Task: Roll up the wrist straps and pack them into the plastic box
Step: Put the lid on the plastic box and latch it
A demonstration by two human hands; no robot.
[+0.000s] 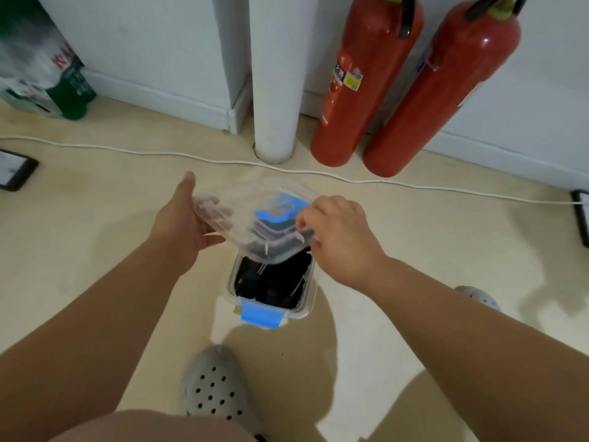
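A clear plastic box (310, 303) with a blue clip (262, 316) on its near side stands on the floor. Black rolled wrist straps (271, 282) fill it. Above its far half I hold the clear lid (251, 218), tilted, with a blue clip (280, 212) showing through it. My left hand (185, 221) holds the lid's left edge, fingers under it and thumb on top. My right hand (338, 231) pinches the lid's right edge from above.
Two red fire extinguishers (366, 90) and a white pipe (274, 90) stand against the wall behind. A white cable (127, 150) crosses the floor. Dark flat devices (16, 169) lie at the left and right edges. My grey clog (216, 384) is near the box.
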